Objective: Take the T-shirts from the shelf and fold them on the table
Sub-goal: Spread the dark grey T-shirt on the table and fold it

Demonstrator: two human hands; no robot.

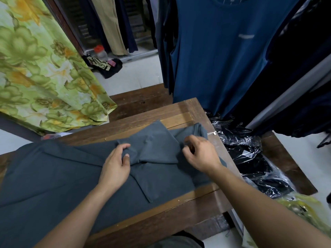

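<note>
A dark grey T-shirt (71, 176) lies flat on a wooden worktop (180, 111), its long axis running left to right, with the collar end toward the right edge. The left hand (116, 165) pinches a fold of sleeve fabric near the shirt's middle. The right hand (200, 154), palm down with fingers curled, grips the cloth just beside the collar. A blue sleeveless top (220, 56) hangs beyond the worktop.

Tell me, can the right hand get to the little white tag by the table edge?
Probably yes. The right hand pinches the grey T-shirt just beside the white tag, which lies on the wooden table past the shirt's rolled edge. Nothing lies between them, but the hand would have to let go first.
</note>
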